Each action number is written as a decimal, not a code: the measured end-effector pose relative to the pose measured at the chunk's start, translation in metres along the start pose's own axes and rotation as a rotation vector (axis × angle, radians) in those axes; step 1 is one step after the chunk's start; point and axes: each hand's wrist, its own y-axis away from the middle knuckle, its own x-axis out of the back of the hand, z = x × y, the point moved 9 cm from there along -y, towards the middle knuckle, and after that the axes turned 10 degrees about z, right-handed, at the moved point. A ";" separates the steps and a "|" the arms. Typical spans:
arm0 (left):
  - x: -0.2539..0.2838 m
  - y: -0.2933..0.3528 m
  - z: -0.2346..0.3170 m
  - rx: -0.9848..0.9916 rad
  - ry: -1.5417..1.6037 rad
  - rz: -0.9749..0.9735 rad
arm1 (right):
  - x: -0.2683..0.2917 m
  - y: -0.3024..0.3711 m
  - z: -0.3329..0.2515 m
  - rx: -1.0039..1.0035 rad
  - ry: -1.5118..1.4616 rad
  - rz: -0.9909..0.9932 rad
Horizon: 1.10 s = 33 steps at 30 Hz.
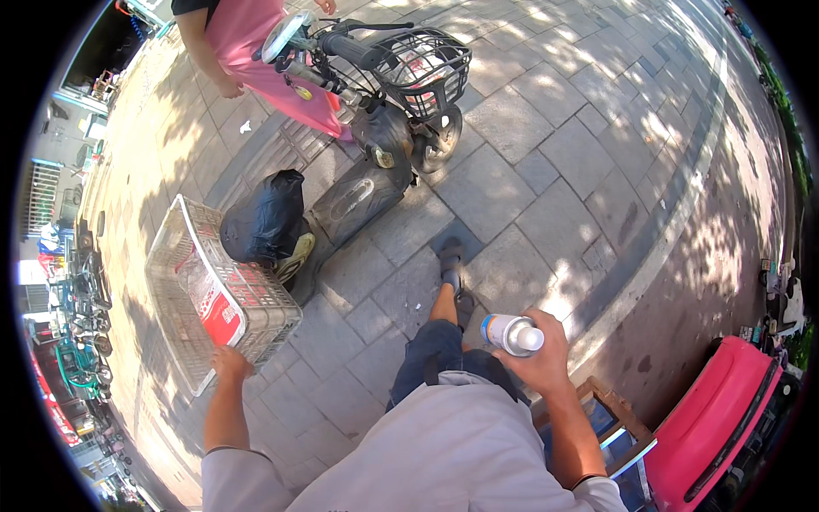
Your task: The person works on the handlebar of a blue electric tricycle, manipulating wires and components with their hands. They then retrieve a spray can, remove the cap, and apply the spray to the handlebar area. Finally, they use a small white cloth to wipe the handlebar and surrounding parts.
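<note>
My right hand [543, 352] is wrapped round a spray can [503, 329], a white cylinder with blue and orange on its side and a pale cap pointing toward me. At the near edge of a grey plastic crate [271, 331], my left hand [230, 363] is closed on the lower end of a clear, red and white plastic bag [220, 319]. Part of that bag lies inside the crate. Its fingertips are partly hidden. The crate sits on the rear of an electric scooter [357, 194], behind a seat covered by a black plastic bag [271, 215].
A person in a pink apron [243, 43] stands beyond the scooter. Its black wire front basket [424, 72] holds a red and white item. At lower right are a wooden frame [607, 394] and a red vehicle [712, 418]. Parked bikes [81, 367] line the far left.
</note>
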 end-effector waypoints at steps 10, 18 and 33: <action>-0.009 -0.011 -0.002 0.055 -0.053 -0.113 | 0.038 -0.017 0.017 -0.068 -0.020 0.089; -0.022 -0.019 -0.007 0.152 -0.049 -0.331 | 0.056 -0.055 0.048 -0.154 0.008 0.135; 0.105 0.091 0.389 -0.592 0.895 -0.286 | 0.077 -0.234 0.039 -0.020 0.032 0.047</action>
